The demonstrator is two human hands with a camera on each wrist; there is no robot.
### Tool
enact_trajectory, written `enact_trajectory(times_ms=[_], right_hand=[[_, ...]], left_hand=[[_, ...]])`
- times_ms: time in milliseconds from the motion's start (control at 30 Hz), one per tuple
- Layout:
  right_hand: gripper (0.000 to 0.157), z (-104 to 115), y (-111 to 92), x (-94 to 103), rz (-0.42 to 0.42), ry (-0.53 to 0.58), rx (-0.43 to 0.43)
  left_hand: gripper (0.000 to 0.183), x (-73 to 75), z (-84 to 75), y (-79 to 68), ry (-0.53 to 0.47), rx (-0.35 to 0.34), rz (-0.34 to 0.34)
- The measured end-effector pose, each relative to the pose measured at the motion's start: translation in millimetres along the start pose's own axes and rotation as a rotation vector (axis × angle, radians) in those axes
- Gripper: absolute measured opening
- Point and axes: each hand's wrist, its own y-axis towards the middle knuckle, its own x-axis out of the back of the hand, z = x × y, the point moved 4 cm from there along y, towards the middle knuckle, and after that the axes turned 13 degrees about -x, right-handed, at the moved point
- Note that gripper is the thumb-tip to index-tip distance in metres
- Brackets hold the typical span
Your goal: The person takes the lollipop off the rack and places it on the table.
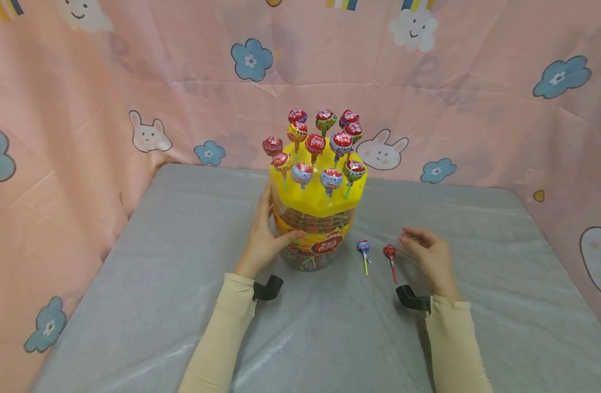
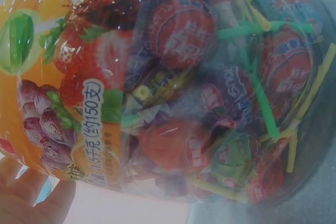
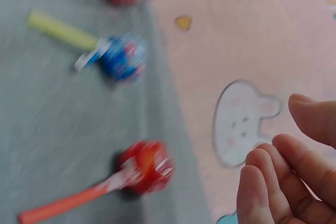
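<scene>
A clear plastic lollipop jar with a yellow lid stands upright on the table. Several wrapped lollipops stick up from the lid, and more fill the jar, as the left wrist view shows. My left hand holds the jar's left side, thumb across the front of the label and fingers round the far side. Right of the jar lie a blue-wrapped lollipop with a yellow stick and a red-wrapped lollipop with a red stick. Beside the red one hovers my right hand, fingers loosely bent and holding nothing.
A grey cloth covers the table. Behind it and at both sides hangs a pink curtain printed with rabbits, flowers and clouds. Black camera mounts sit at both wrists, low over the table.
</scene>
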Motion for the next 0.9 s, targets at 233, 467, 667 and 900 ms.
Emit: enact_trajectory(times_ms=[233, 467, 667, 900], right_hand=[[0.025, 21.8, -15.4, 2.2, -0.007, 0.180, 0.042], [0.021, 56.1, -42.8, 3.0, 0.008, 0.468, 0.205], [0.024, 90.4, -64.9, 1.3, 0.034, 0.462, 0.325], [0.025, 133.3, -83.2, -6.9, 0.067, 0.427, 0.431]], left_hand=[[0.106, 1.2, -0.6, 1.2, -0.006, 0.002, -0.001], [0.106, -0.4, -0.6, 1.8, 0.008, -0.002, 0.003], [0.106, -1.9, -2.5, 1.0, -0.009, 0.017, 0.007], [0.108, 0.0, -1.8, 0.4, -0.017, -0.008, -0.003]])
